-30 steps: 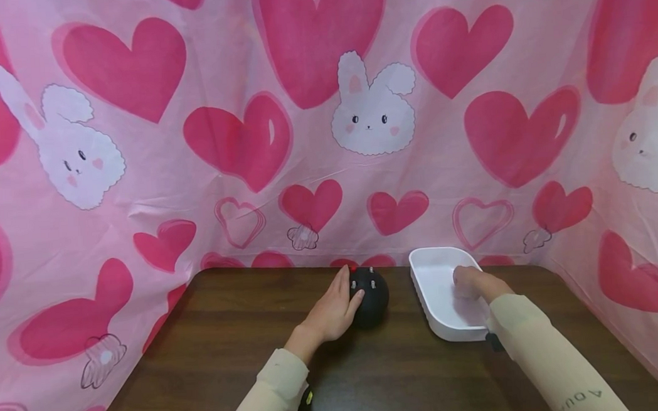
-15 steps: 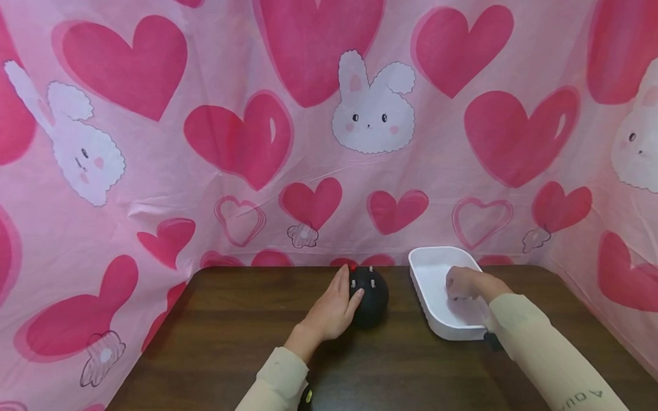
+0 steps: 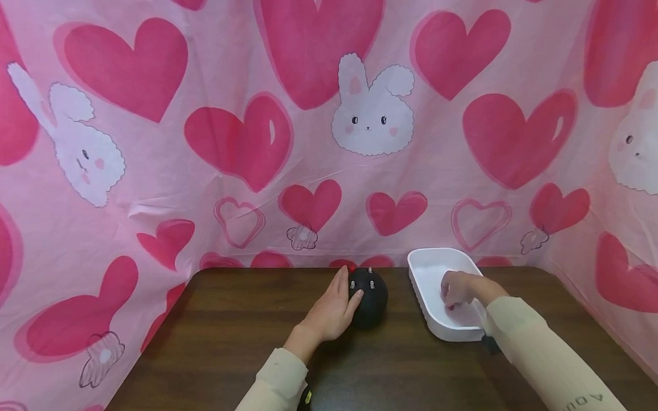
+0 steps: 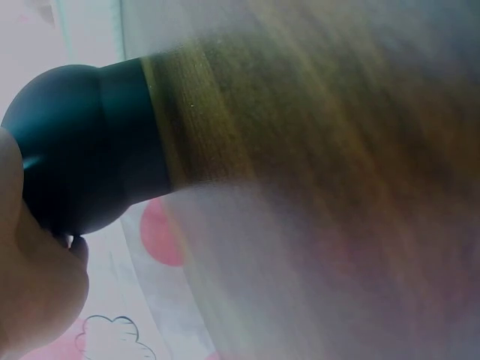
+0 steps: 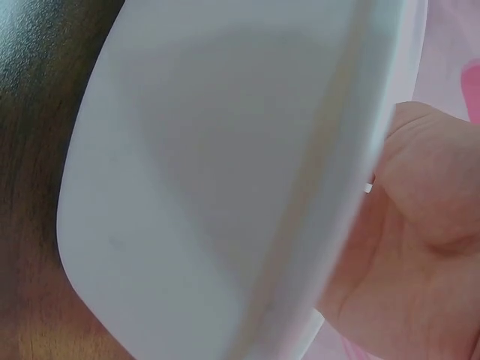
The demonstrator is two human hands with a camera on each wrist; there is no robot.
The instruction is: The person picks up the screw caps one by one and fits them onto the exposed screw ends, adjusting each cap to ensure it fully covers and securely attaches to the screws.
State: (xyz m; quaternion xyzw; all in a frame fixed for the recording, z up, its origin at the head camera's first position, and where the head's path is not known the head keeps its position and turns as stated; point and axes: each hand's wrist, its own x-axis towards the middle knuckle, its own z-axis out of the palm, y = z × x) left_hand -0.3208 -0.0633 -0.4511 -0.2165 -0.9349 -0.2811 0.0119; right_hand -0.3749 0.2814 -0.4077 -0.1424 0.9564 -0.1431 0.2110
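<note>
A black rounded dome (image 3: 371, 303) with several small silvery pegs and a red spot on top stands on the table; its straight-sided lower part shows in the left wrist view. My left hand (image 3: 331, 306) holds its left side, thumb across the front and fingers behind. Inside the white tray (image 3: 434, 328), my right hand (image 3: 463, 287) has curled fingers pointing down. The right wrist view shows this hand (image 5: 420, 247) partly behind the tray wall (image 5: 330, 187). A tiny whitish bit (image 5: 367, 188) shows beside its fingers; whether they pinch it is unclear. The fingertips are mostly hidden.
The dark wooden table (image 3: 214, 357) carries the dome and the tray. Pink cloth (image 3: 314, 143) printed with hearts and rabbits hangs behind the table and along both sides. The tray's raised rim lies under my right wrist.
My right hand has shifted left inside the tray, towards its middle, with fingers still curled. My left hand and the dome stay in place.
</note>
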